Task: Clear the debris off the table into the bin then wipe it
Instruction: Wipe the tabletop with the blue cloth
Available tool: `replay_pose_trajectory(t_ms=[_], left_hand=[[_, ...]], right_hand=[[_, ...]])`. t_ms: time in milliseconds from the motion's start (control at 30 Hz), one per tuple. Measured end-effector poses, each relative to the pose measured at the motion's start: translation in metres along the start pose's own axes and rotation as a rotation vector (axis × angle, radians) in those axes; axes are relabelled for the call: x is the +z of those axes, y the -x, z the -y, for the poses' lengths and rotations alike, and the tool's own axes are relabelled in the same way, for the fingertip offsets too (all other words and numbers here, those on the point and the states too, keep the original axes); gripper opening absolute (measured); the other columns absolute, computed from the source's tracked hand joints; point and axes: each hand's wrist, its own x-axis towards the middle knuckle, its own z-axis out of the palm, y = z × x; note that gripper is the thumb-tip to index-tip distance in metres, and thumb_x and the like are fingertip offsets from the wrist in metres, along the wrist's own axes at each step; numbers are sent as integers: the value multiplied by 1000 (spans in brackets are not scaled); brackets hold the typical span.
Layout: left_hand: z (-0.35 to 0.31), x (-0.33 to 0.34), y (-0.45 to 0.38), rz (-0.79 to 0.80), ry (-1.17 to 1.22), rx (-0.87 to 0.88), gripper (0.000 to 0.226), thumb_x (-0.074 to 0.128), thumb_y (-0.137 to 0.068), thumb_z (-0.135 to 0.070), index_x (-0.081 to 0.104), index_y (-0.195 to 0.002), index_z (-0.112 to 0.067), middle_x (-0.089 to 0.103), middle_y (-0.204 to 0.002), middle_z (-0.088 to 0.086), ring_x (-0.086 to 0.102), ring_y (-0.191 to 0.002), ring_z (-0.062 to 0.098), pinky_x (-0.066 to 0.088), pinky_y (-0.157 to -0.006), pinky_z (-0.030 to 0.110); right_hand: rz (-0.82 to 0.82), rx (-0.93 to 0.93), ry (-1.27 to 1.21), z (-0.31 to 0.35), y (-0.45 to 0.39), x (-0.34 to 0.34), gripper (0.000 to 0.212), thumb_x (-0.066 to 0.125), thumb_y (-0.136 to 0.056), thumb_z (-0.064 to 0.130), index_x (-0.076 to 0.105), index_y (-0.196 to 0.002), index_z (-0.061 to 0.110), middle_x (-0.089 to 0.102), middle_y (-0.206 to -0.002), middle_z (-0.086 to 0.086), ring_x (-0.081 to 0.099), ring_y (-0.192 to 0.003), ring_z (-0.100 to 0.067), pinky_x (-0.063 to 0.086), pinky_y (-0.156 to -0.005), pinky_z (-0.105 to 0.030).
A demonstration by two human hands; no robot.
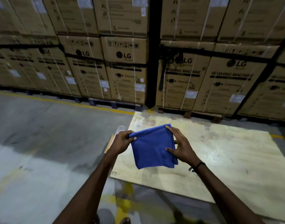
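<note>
Two bare forearms without sleeves, left hand [122, 141] with no ring or band, right hand [182, 148] also without ring, thin black cord bracelet [197, 166] on the right wrist, small frayed knot hanging from it

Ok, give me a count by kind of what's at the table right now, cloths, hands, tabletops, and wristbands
Blue cloth: 1
Hands holding it: 2, left hand and right hand
Plywood tabletop: 1
Black wristband, on the right wrist: 1
Total: 5
</note>
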Motion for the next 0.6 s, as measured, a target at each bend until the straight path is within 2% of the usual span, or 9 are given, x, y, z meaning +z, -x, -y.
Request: replay_pose_trajectory(t_ms=[67,133,233,300,400,467,533,600], left_hand=[[16,1,5,-6,61,-60,12,78,-87,-17,72,-97,-20,70,-84,-5,65,-76,10,55,-70,29],[33,3,8,-13,125,-130,23,78,-91,-5,59,-100,-15,69,-85,5,67,-76,15,59,-68,32],[59,5,9,-49,108,-129,33,76,-93,-6,47,-95,-20,60,-81,1,61,-71,7,53,-66,28],[75,5,6,-53,76,-81,28,72,-96,-7,48,-92,-21,53,-82,-3,56,-72,5,49,-70,26],[100,6,2,-23,68,-25,19,58,-103,-4,61,-93,-21,66,-90,-10,63,-85,6,50,-79,29],[119,8,0,39,72,-27,19,55,-105,-9,68,-102,-22,72,-103,-18,67,-98,4,50,-82,27],[140,11,-2,146,115,-69,15,63,-101,-21,68,-115,-24,70,-119,-17,67,-109,9,55,-89,32],[156,16,-3,262,101,-106,40,78,-92,-24,64,-130,-25,63,-133,-10,64,-117,14,56,-93,32]], right_hand=[[10,34,4,-9,6,16,99,85,-75,20,35,-158,39,38,-155,14,47,-139,-13,57,-95,-44],[19,81,5,-17,9,34,102,86,-73,24,32,-159,39,36,-156,13,47,-138,-13,57,-95,-43],[32,179,-5,-30,11,62,110,92,-70,19,31,-160,38,37,-155,11,47,-137,-15,58,-92,-41],[36,249,-25,-37,11,81,113,94,-68,14,32,-161,34,38,-154,9,48,-136,-17,59,-90,-36],[37,339,-74,-45,12,106,115,98,-64,13,36,-159,32,41,-152,10,48,-135,-13,59,-87,-28],[34,380,-81,-50,14,121,114,100,-61,18,38,-156,34,41,-149,15,47,-133,-8,59,-85,-23],[23,436,-72,-60,19,137,115,100,-59,19,37,-155,33,42,-148,12,47,-133,-10,61,-86,-27],[17,501,-41,-71,24,148,117,101,-60,12,37,-157,26,42,-151,2,48,-135,-20,61,-89,-39]])
